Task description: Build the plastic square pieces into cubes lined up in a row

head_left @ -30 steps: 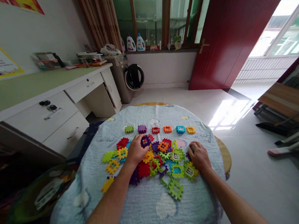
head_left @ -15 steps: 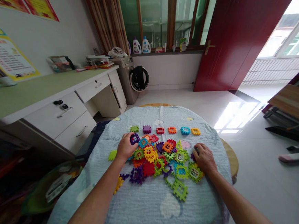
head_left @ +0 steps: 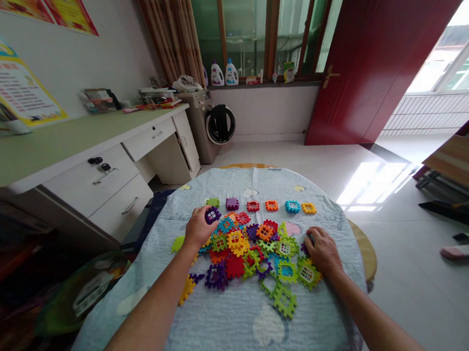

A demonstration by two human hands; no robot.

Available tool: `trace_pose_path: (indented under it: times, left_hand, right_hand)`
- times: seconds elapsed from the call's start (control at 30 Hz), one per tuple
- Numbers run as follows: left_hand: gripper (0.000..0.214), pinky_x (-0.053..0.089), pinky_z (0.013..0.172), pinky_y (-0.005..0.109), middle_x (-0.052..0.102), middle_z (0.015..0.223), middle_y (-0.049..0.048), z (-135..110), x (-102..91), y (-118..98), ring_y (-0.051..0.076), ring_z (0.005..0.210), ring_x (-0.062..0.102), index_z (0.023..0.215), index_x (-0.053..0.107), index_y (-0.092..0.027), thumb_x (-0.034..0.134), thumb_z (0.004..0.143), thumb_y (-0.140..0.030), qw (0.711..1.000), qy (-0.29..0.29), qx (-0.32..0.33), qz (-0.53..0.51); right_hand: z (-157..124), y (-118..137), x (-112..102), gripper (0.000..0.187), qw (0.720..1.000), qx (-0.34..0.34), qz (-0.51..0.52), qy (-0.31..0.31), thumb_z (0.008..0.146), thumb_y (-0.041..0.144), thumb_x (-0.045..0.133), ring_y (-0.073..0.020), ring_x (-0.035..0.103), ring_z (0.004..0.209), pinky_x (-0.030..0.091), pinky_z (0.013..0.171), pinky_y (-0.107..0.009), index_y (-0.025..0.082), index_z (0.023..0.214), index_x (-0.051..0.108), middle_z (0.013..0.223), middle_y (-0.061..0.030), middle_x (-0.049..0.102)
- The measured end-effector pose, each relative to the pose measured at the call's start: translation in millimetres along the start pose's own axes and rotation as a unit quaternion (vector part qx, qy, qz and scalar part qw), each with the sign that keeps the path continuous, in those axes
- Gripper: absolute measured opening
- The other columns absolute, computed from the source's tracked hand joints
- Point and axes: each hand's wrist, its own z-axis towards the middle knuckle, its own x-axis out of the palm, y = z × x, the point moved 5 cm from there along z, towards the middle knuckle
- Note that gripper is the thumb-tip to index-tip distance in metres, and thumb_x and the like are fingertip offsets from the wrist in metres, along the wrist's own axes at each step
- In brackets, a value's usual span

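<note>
A heap of colourful plastic interlocking tiles (head_left: 250,250) lies on a round table under a pale blue quilted cloth (head_left: 238,326). My left hand (head_left: 198,228) pinches a purple tile (head_left: 212,215) at the heap's far left, just in front of a row of single tiles (head_left: 261,205): green, purple, red, orange, blue, yellow. My right hand (head_left: 324,250) rests curled at the heap's right edge, fingers on a dark tile; whether it grips the tile is unclear.
A white desk with drawers (head_left: 96,175) stands at the left, and a small washing machine (head_left: 214,123) at the back. A red door (head_left: 371,51) is open at the right. A green basket (head_left: 81,295) sits on the floor at the left.
My left hand lifted the purple tile out of the heap's middle and carried it left and away, toward the row. The right hand stayed put. The camera shifted slightly.
</note>
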Motion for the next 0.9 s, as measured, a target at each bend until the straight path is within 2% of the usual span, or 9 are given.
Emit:
trace_pose_path:
  times: [0.3,0.43,0.57,0.9]
  left_hand:
    - [0.046,0.047,0.097,0.033,0.064,0.111,0.0077,11,-3.2,8,0.024,0.105,0.061,0.115,0.059,-0.019,0.068,0.071,-0.028,0.999,-0.009,0.003,0.032]
    - [0.048,0.045,0.100,0.035,0.064,0.115,0.0096,28,0.2,20,0.026,0.108,0.060,0.116,0.058,-0.018,0.069,0.071,-0.029,0.998,-0.007,-0.024,0.063]
    - [0.047,0.044,0.101,0.033,0.062,0.120,0.0094,44,5.8,34,0.024,0.113,0.059,0.120,0.056,-0.018,0.065,0.075,-0.028,0.994,0.016,-0.060,0.085]
    - [0.046,0.049,0.089,0.031,0.058,0.125,0.0082,59,20.7,55,0.022,0.107,0.062,0.121,0.053,-0.022,0.063,0.076,-0.022,0.990,0.044,-0.087,0.104]
  right_hand:
    - [0,0,0,0.021,1.000,-0.003,0.005,0.001,0.089,0.033,0.044,-0.0226,0.057,0.103,0.038,0.094,-0.036,0.021,0.098,0.059,0.113,-0.0075,0.062]
    - [0,1,0,0.022,1.000,-0.004,0.004,0.001,0.089,0.033,0.044,-0.0229,0.057,0.103,0.038,0.095,-0.037,0.021,0.099,0.059,0.113,-0.0077,0.062]
    - [0,0,1,0.022,1.000,-0.007,0.003,0.000,0.089,0.033,0.044,-0.0228,0.057,0.104,0.039,0.095,-0.037,0.021,0.100,0.059,0.113,-0.0079,0.062]
    - [0,0,1,0.023,1.000,-0.006,0.006,0.001,0.089,0.034,0.043,-0.0231,0.057,0.107,0.039,0.096,-0.038,0.021,0.100,0.059,0.115,-0.0082,0.062]
